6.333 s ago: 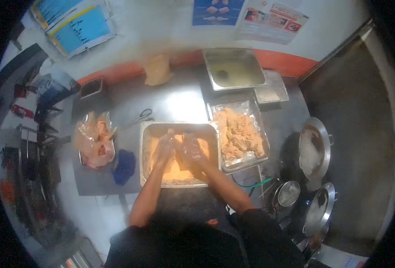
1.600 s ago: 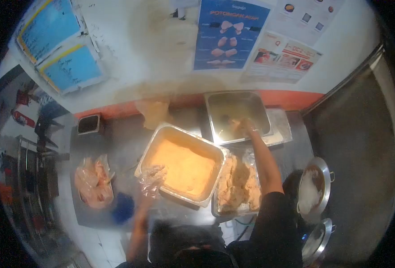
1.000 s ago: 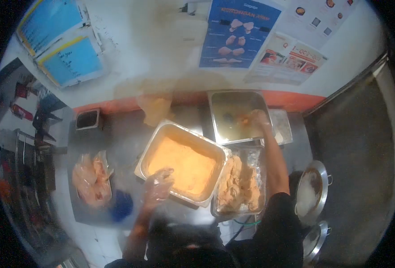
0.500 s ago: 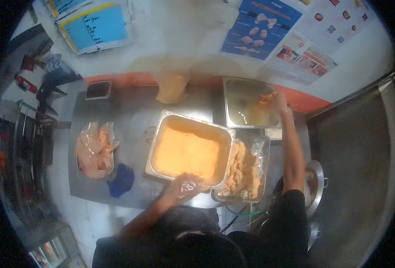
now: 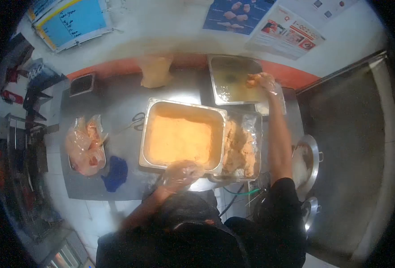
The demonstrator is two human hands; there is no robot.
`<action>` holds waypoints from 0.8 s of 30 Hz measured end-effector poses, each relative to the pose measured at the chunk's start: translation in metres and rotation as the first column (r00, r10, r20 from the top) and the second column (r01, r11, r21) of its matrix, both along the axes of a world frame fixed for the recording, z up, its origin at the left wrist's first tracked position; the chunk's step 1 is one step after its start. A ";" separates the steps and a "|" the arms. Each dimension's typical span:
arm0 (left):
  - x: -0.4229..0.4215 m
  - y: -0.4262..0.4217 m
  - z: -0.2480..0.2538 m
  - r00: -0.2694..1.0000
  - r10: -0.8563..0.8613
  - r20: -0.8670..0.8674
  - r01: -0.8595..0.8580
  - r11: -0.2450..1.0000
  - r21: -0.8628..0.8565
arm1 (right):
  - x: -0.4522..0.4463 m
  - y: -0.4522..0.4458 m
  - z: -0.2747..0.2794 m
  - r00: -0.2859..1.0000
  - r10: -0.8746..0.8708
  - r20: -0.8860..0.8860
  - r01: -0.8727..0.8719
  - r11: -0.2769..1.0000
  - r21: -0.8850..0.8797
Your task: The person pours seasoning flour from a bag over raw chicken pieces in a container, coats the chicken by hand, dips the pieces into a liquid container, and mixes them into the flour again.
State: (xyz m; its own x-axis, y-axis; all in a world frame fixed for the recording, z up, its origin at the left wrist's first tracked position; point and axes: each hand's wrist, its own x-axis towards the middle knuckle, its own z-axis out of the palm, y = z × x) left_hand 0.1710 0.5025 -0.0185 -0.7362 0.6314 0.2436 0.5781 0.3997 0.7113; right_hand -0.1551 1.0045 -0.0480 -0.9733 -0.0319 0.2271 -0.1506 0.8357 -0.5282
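Note:
In a clear plastic glove, my right hand (image 5: 267,82) is closed on a reddish-orange piece of chicken (image 5: 252,80), at the right side of a metal pan of cloudy yellowish liquid (image 5: 226,87). My left hand (image 5: 182,173), also gloved, is at the front rim of a deep metal pan (image 5: 147,134), its fingers curled there and partly blurred by the glove. Pale orange breading flour (image 5: 179,138) covers that pan's bottom. Its right side overlaps a clear tray (image 5: 259,134) of coated, lumpy pieces (image 5: 240,149).
Scissors (image 5: 138,121) lie left of the flour pan. Further left are a tray of bagged raw meat (image 5: 85,147) and a blue cloth (image 5: 115,174). A small dark container (image 5: 82,85) and a tan bag (image 5: 156,73) stand by the wall. A large round pan (image 5: 311,161) is at the right.
The view has shifted, so everything sits higher and further left. My right hand still holds the chicken over the liquid pan. My left hand remains at the flour pan's front rim.

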 end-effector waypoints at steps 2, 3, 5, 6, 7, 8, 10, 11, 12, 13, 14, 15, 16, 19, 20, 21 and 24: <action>0.000 -0.014 0.018 0.981 0.116 0.153 -0.118 0.993 0.005 | 0.063 -0.095 0.099 0.950 -0.157 0.269 0.235 0.929 -0.286; -0.001 -0.022 0.021 0.923 0.236 0.305 -0.243 0.970 -0.015 | 0.079 -0.116 0.117 0.968 -0.082 0.239 0.158 0.935 -0.319; -0.001 -0.040 0.008 0.912 0.305 0.273 -0.316 0.949 -0.007 | 0.112 -0.156 0.153 0.981 0.074 0.178 0.000 0.924 -0.383; 0.001 -0.050 0.000 0.898 0.371 0.237 -0.382 0.924 0.001 | 0.124 -0.180 0.171 0.970 0.107 0.218 0.008 0.884 -0.468; 0.003 -0.056 -0.011 0.901 0.362 0.241 -0.371 0.929 -0.007 | 0.129 -0.195 0.175 0.949 0.277 0.153 -0.193 0.890 -0.413; 0.006 -0.061 -0.023 0.816 0.425 0.391 -0.508 0.851 0.135 | 0.141 -0.211 0.190 0.881 0.392 0.267 -0.174 0.792 -0.586; 0.003 -0.068 -0.024 0.727 0.437 0.530 -0.626 0.739 0.249 | 0.164 -0.242 0.204 0.957 0.236 0.168 -0.167 0.924 -0.343; 0.000 -0.071 -0.015 0.758 0.513 0.403 -0.627 0.742 0.235 | 0.156 -0.229 0.180 0.953 0.270 0.139 -0.203 0.907 -0.369; -0.004 -0.074 -0.011 0.772 0.578 0.263 -0.632 0.741 0.228 | 0.152 -0.215 0.155 0.951 0.286 0.118 -0.223 0.899 -0.378; -0.008 -0.080 -0.013 0.778 0.573 0.257 -0.626 0.744 0.235 | 0.149 -0.203 0.130 0.949 0.301 0.097 -0.243 0.890 -0.386; -0.011 -0.089 -0.017 0.855 0.519 -0.025 -0.509 0.846 0.161 | 0.154 -0.191 0.117 0.921 0.238 0.308 -0.097 0.907 -0.410; -0.014 -0.093 -0.021 0.866 0.401 -0.298 -0.407 0.912 0.046 | 0.157 -0.181 0.104 0.844 0.177 0.506 0.048 0.915 -0.401; -0.012 -0.091 -0.030 0.862 0.405 -0.304 -0.409 0.911 0.052 | 0.161 -0.174 0.094 0.846 0.124 0.519 -0.128 0.991 -0.029; 0.009 -0.087 -0.094 0.673 0.426 0.605 -0.727 0.531 0.435 | 0.185 -0.167 0.053 0.864 0.096 0.494 -0.308 0.877 0.369; 0.019 -0.097 -0.126 0.711 0.514 0.481 -0.689 0.648 0.326 | 0.199 -0.170 0.029 0.900 0.091 0.426 -0.246 0.914 0.324; 0.019 -0.099 -0.126 0.732 0.546 0.408 -0.666 0.699 0.260 | 0.211 -0.170 -0.012 0.931 0.081 0.355 -0.185 0.945 0.270; 0.026 -0.080 -0.081 0.749 0.636 0.187 -0.662 0.735 0.149 | 0.238 -0.198 -0.082 0.884 -0.125 0.450 0.278 0.915 -0.292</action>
State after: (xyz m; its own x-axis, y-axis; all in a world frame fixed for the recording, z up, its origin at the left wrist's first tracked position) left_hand 0.1971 0.4221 -0.0997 -0.9792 -0.0618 0.1930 0.1380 0.4939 0.8585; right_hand 0.0831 0.8066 -0.1298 -0.9548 0.1795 -0.2369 0.2973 0.5808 -0.7578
